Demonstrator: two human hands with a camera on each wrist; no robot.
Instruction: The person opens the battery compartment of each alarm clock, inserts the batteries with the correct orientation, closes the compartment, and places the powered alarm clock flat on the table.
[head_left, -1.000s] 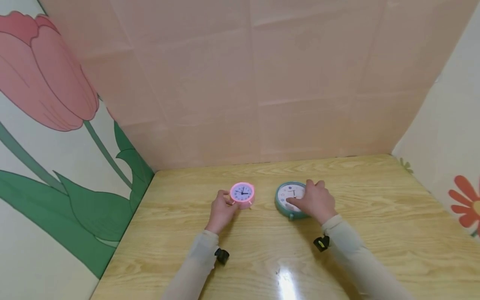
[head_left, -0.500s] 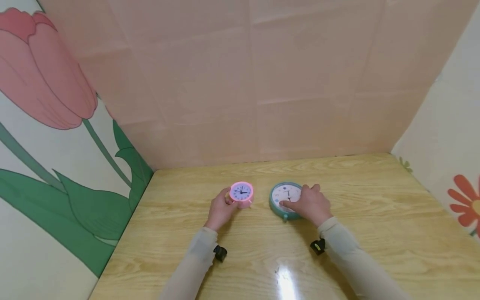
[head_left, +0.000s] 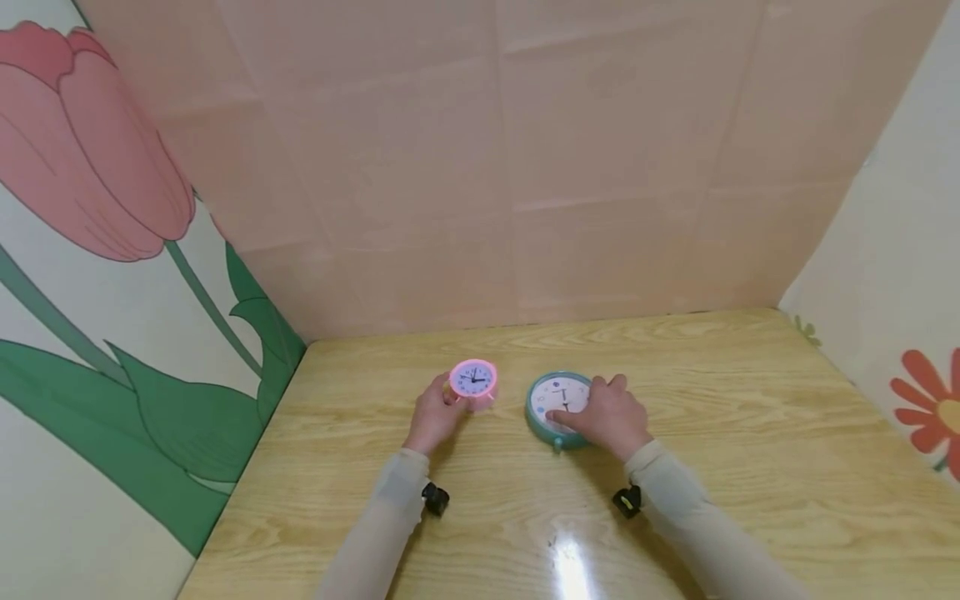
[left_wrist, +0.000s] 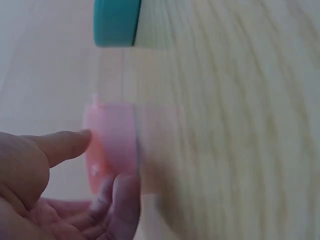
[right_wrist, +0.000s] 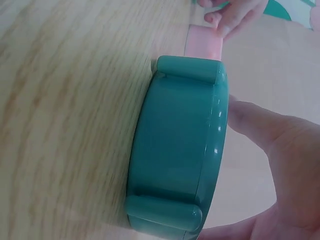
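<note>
While 2 sleeved forearms (head_left: pixel 371 525) reach forward over tabletop (head_left: pixel 510 508), left hand (head_left: pixel 435 415) grips pink clock (head_left: pixel 473 380) at left side; right hand (head_left: pixel 617 419) grips teal clock (head_left: pixel 536 417) at right rim, thumb (head_left: pixel 572 418) over dial (head_left: pixel 551 393). Clocks lie backs-down, near each other, round dials facing up, feet (head_left: pixel 558 445) pointing back toward forearms.

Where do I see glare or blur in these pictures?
Head view: a white glare streak low in the picture on the yellowish wood-grain table; left wrist view: the round pink plastic-looking clock is hazy, its edges soft; right wrist view: small bright highlights on the round teal plastic-looking clock.
</note>
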